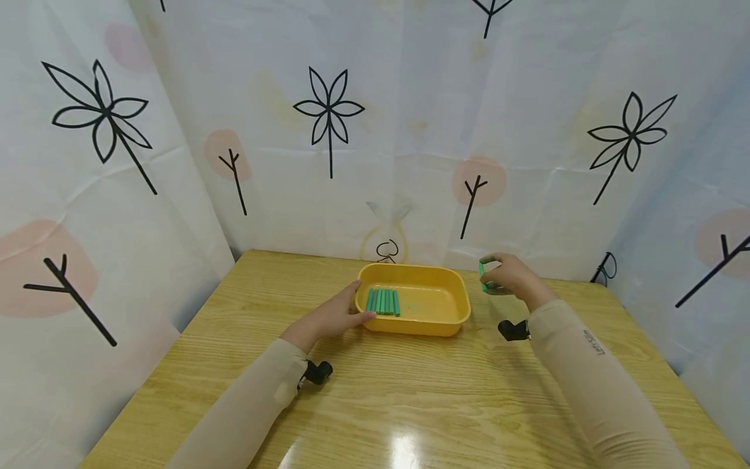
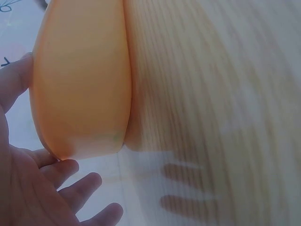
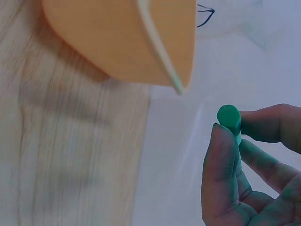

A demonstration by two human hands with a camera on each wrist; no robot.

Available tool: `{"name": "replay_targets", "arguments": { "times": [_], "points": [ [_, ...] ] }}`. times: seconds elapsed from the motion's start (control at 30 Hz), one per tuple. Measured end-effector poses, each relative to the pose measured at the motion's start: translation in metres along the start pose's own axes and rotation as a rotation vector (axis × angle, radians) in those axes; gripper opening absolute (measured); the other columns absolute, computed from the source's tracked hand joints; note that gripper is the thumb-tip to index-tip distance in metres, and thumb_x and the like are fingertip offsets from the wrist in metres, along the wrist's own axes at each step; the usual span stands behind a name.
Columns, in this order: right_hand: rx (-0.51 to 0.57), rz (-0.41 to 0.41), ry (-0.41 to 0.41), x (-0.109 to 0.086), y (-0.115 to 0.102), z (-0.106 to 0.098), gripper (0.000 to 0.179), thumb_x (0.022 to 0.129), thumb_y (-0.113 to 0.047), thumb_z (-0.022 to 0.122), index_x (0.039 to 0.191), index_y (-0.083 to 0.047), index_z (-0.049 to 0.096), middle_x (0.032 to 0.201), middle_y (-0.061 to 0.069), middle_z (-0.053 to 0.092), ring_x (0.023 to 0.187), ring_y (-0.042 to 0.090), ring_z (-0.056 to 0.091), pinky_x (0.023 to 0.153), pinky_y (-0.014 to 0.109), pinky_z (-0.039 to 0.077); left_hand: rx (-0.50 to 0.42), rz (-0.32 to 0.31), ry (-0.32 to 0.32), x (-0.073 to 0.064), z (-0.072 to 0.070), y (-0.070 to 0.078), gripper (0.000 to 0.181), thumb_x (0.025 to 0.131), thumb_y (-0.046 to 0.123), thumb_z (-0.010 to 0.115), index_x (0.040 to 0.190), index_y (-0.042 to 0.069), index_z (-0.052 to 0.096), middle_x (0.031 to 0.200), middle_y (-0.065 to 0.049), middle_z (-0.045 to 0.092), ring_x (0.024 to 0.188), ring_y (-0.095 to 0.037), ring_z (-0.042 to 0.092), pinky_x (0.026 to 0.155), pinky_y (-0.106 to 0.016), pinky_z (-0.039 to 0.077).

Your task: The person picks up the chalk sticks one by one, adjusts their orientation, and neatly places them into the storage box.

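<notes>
The yellow plastic tray (image 1: 418,327) stands near the back of the table. In its left part several green chalk sticks (image 1: 383,302) lie side by side in a row. My left hand (image 1: 334,316) grips the tray's left end, thumb on one side of it and index finger on the other. In the left wrist view the hand's other fingers (image 2: 80,190) spread off the tray wall. To the right of the tray my right hand (image 1: 510,277) holds up a single green chalk stick (image 3: 229,117), pinched upright between thumb and fingers. Green stains cover the right fingertips.
The wooden table (image 1: 375,391) carries the tray, with a patterned white cloth (image 1: 398,130) hanging behind and at both sides. A thin black object with a loop (image 1: 609,266) shows at the back right edge. Small black cameras (image 1: 513,330) sit at both wrists.
</notes>
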State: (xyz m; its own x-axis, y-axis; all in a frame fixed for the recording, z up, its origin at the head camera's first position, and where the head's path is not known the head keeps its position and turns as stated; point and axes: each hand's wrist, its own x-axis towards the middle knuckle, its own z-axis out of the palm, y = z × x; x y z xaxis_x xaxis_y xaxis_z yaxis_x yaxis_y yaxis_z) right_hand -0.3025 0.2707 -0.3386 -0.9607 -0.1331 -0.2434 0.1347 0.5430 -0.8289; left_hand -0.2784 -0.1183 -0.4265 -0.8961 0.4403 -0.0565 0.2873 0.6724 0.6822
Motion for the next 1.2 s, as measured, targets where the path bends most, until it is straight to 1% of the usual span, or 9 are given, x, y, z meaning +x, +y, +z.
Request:
{"name": "replay_targets", "arguments": {
  "times": [0.23, 0.37, 0.5, 0.67, 0.9, 1.03, 1.2],
  "points": [
    [0.008, -0.013, 0.005, 0.004, -0.015, 0.013, 0.065, 0.097, -0.002, 0.061, 0.153, 0.004, 0.029, 0.114, 0.022, 0.055, 0.076, 0.017, 0.063, 0.081, 0.034, 0.058, -0.005, 0.008, 0.003, -0.001, 0.0, 0.0, 0.105, 0.092, 0.06, 0.062, 0.161, 0.005, 0.006, 0.165, -0.018, 0.013, 0.15, -0.034, 0.019, 0.12, -0.049, 0.021],
    [0.017, -0.018, 0.004, 0.005, -0.024, 0.023, 0.064, 0.097, -0.001, 0.061, 0.153, 0.004, 0.03, 0.118, 0.024, 0.054, 0.079, 0.02, 0.063, 0.083, 0.036, 0.058, -0.004, 0.009, 0.002, -0.001, 0.0, -0.001, 0.105, 0.092, 0.061, 0.062, 0.161, 0.006, 0.006, 0.165, -0.017, 0.014, 0.15, -0.034, 0.02, 0.12, -0.049, 0.022],
    [0.043, -0.031, -0.018, 0.009, -0.028, 0.033, 0.063, 0.097, -0.001, 0.06, 0.153, 0.004, 0.03, 0.116, 0.024, 0.055, 0.08, 0.021, 0.063, 0.088, 0.041, 0.056, -0.003, 0.011, 0.002, -0.001, 0.0, 0.0, 0.105, 0.092, 0.061, 0.062, 0.161, 0.005, 0.006, 0.165, -0.017, 0.014, 0.15, -0.033, 0.019, 0.12, -0.049, 0.021],
    [0.086, -0.043, -0.059, 0.018, -0.027, 0.049, 0.062, 0.097, -0.001, 0.06, 0.152, 0.004, 0.032, 0.111, 0.021, 0.057, 0.078, 0.02, 0.063, 0.088, 0.043, 0.057, -0.005, 0.012, 0.003, -0.002, 0.0, 0.001, 0.103, 0.093, 0.059, 0.062, 0.161, 0.005, 0.006, 0.165, -0.018, 0.014, 0.151, -0.034, 0.018, 0.12, -0.049, 0.02],
    [0.12, -0.022, -0.077, 0.029, -0.025, 0.074, 0.059, 0.097, 0.0, 0.061, 0.15, 0.001, 0.036, 0.101, 0.018, 0.058, 0.073, 0.02, 0.062, 0.089, 0.047, 0.056, -0.011, 0.018, 0.002, -0.001, 0.0, 0.0, 0.103, 0.093, 0.058, 0.062, 0.161, 0.005, 0.007, 0.165, -0.018, 0.013, 0.15, -0.034, 0.018, 0.12, -0.05, 0.02],
    [0.122, -0.003, -0.081, 0.036, -0.024, 0.088, 0.058, 0.096, 0.0, 0.062, 0.149, -0.001, 0.038, 0.098, 0.016, 0.06, 0.072, 0.019, 0.061, 0.089, 0.047, 0.056, -0.013, 0.01, 0.003, -0.002, 0.0, 0.0, 0.104, 0.093, 0.058, 0.063, 0.161, 0.005, 0.007, 0.165, -0.018, 0.014, 0.15, -0.034, 0.02, 0.12, -0.049, 0.021],
    [0.155, 0.035, -0.081, 0.044, -0.019, 0.108, 0.056, 0.095, 0.001, 0.063, 0.147, -0.001, 0.043, 0.099, 0.015, 0.059, 0.072, 0.019, 0.061, 0.082, 0.042, 0.058, -0.012, 0.004, 0.006, -0.001, 0.0, -0.001, 0.104, 0.092, 0.058, 0.064, 0.161, 0.005, 0.007, 0.165, -0.018, 0.014, 0.15, -0.034, 0.02, 0.12, -0.048, 0.021]
  ]
}}
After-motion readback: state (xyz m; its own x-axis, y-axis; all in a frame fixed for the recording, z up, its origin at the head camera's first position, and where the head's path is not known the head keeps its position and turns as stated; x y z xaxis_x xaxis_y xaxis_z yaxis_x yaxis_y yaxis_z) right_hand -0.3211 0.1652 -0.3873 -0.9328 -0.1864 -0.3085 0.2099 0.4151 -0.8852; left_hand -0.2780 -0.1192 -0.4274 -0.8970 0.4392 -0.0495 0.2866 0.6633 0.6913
